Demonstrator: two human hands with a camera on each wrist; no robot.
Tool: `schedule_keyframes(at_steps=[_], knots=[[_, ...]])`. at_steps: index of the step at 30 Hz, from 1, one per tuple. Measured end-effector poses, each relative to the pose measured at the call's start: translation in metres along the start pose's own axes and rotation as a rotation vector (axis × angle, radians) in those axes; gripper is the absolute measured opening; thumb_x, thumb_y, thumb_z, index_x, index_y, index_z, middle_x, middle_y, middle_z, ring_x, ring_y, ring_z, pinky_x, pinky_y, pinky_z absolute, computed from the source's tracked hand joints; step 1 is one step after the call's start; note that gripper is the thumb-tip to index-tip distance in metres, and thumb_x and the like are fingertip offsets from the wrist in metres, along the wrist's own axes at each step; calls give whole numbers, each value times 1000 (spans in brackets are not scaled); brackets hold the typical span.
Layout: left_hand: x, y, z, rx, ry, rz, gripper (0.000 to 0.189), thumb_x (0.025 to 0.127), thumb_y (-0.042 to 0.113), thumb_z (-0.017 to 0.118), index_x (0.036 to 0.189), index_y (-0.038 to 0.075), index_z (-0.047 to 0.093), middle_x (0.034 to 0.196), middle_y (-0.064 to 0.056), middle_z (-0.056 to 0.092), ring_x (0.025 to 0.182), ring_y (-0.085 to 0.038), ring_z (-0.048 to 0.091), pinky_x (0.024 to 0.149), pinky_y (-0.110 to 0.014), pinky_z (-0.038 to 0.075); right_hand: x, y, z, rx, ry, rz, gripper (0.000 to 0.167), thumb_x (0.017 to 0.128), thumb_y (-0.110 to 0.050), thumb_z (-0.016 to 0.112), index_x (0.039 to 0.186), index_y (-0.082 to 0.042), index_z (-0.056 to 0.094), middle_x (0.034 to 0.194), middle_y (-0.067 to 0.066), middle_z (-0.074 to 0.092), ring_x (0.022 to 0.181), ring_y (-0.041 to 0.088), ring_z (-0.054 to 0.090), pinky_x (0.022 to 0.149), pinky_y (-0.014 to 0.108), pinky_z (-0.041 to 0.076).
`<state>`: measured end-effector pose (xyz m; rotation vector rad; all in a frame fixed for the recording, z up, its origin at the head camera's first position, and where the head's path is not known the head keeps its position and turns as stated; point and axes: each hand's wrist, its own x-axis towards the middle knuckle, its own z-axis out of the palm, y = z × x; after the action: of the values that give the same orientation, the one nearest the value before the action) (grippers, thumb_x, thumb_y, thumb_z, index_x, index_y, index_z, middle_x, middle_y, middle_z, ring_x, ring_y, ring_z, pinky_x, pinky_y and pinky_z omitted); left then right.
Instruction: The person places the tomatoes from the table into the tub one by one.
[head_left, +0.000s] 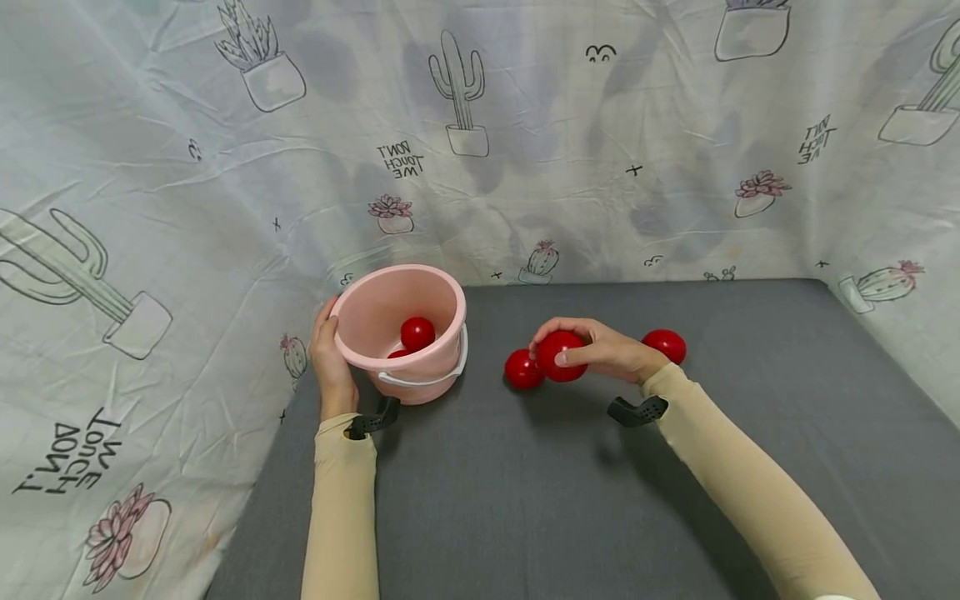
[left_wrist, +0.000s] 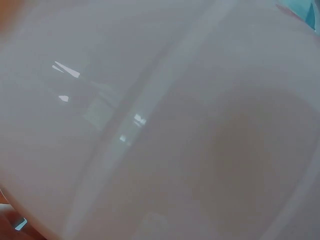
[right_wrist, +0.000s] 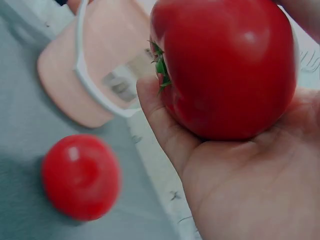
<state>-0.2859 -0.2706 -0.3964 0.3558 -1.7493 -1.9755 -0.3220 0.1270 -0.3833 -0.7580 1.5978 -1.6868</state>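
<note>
A pink bucket (head_left: 375, 312) with a white handle (head_left: 423, 382) leans a little, its mouth facing me. My left hand (head_left: 332, 367) grips its left side near the rim. Inside lie a red tomato (head_left: 417, 333) and part of another red one (head_left: 398, 354). To the right, my right hand (head_left: 609, 352) holds a tomato (head_left: 559, 357) between thumb and fingers above the table; the right wrist view shows the green stem leaves (right_wrist: 161, 70). Just beyond it a tomato (head_left: 522, 370) sits on the table. The bucket's glossy wall (left_wrist: 150, 100) fills the left wrist view.
One more tomato (head_left: 666, 343) rests on the dark grey table (head_left: 480, 500), behind my right wrist. A white cloth (head_left: 525, 167) printed with cacti hangs along the back and both sides. Each wrist carries a black camera mount (head_left: 637, 411).
</note>
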Motion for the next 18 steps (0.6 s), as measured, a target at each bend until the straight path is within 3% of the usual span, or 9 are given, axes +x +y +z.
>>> schedule_keyframes(at_steps=[7, 18], knots=[[0, 0, 0, 0, -6, 4, 45, 105, 31, 36, 147, 26, 53, 152, 3, 51, 140, -16, 45, 122, -42, 32, 16, -36, -9, -47, -43, -48, 29, 98, -6, 57, 126, -12, 60, 128, 6, 62, 123, 25, 54, 96, 37, 57], [-2, -3, -1, -17, -10, 2, 45, 106, 29, 35, 147, 25, 52, 153, 2, 49, 142, -16, 44, 122, -40, 32, 42, -82, -17, -34, 23, -80, 30, 95, -6, 55, 121, -17, 63, 127, 8, 62, 123, 27, 55, 94, 38, 56]])
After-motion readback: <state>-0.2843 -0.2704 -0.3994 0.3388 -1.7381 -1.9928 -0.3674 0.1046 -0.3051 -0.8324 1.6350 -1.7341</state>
